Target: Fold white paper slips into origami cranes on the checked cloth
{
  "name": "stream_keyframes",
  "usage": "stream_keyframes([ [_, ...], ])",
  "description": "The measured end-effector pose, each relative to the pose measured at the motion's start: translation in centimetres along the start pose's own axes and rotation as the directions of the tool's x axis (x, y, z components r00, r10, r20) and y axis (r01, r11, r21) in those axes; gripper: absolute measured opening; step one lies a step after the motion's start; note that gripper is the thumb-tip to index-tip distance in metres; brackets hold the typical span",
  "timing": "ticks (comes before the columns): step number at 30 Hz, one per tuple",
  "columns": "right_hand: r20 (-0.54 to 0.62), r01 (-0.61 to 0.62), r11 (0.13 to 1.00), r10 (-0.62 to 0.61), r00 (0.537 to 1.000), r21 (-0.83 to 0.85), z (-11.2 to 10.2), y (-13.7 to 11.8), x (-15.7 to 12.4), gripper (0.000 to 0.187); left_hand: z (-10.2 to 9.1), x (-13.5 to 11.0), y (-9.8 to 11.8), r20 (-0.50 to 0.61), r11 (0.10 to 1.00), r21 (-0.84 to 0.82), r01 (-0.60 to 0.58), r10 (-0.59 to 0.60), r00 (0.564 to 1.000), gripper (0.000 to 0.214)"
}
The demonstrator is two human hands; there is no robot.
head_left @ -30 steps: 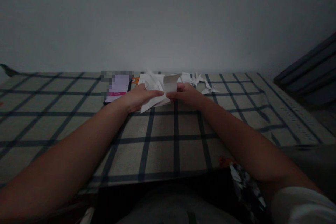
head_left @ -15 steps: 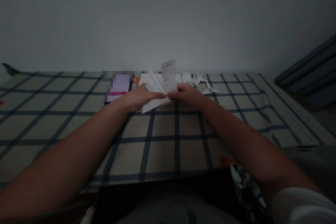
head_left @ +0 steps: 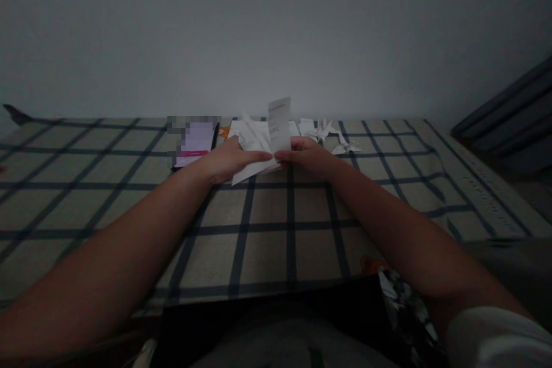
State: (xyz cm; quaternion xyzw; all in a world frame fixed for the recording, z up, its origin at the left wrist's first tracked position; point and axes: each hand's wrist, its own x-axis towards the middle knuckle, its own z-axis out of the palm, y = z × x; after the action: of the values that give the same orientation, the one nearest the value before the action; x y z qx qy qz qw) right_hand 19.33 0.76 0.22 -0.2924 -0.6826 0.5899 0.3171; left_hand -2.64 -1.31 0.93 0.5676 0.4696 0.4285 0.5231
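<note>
Between my hands is a sheet of folded white paper [head_left: 279,126], with printed lines on the flap that stands up. My left hand [head_left: 228,161] grips its left part, the thumb laid over the front toward the middle. On the other side my right hand [head_left: 304,155] pinches the lower right of the same paper, its thumb tip close to the left one. The paper is held above the checked tablecloth [head_left: 267,253]. Behind it more white paper [head_left: 294,127] shows, partly hidden. Fingers behind the paper cannot be seen.
Left of my hands lies a phone or tablet [head_left: 196,141] with a lit lilac screen, partly pixelated. White folded paper figures [head_left: 325,129] rest to the right. A pale wall [head_left: 276,29] rises behind the table. Crumpled shiny material [head_left: 407,310] is near my lap.
The upright printed flap has shifted slightly to the right and the left-hand point of the paper tilts a little more. Both hands stay in nearly the same place, gripping it.
</note>
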Motion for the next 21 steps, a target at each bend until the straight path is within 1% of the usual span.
stream_keyframes([
  [4,-0.014,0.034,0.999,-0.033,0.999,0.043,0.33,-0.06,0.07,0.028,-0.13,-0.03,0.03,0.028,1.0,-0.022,0.02,-0.019,0.999,0.05],
  [7,-0.019,0.047,0.998,-0.047,0.999,0.029,0.31,0.07,0.16,0.029,-0.18,-0.11,0.2,0.053,0.999,-0.02,0.032,-0.031,0.998,0.051],
  [9,-0.027,0.048,0.999,-0.048,0.998,0.009,0.25,0.03,0.17,0.028,-0.18,-0.18,0.36,0.05,0.999,-0.006,0.036,-0.036,0.998,0.051],
  [12,-0.044,0.029,1.0,-0.03,0.999,-0.012,0.23,-0.22,0.14,0.028,-0.12,-0.26,0.53,0.031,0.999,0.001,0.044,-0.044,0.999,0.054],
  [16,-0.054,-0.025,1.0,0.024,0.998,-0.012,0.2,-0.42,0.06,0.029,-0.09,-0.11,0.34,-0.001,0.999,-0.018,0.038,-0.038,0.999,0.057],
  [19,-0.055,-0.045,0.998,0.043,0.998,-0.036,0.1,-0.35,-0.02,0.027,-0.14,0.13,0.05,-0.052,0.999,-0.017,0.035,-0.036,0.998,0.061],
  [21,-0.06,-0.038,0.998,0.035,0.998,-0.058,0.02,-0.31,-0.05,0.026,-0.12,0.21,-0.03,-0.082,0.999,-0.007,0.04,-0.04,0.996,0.066],
])
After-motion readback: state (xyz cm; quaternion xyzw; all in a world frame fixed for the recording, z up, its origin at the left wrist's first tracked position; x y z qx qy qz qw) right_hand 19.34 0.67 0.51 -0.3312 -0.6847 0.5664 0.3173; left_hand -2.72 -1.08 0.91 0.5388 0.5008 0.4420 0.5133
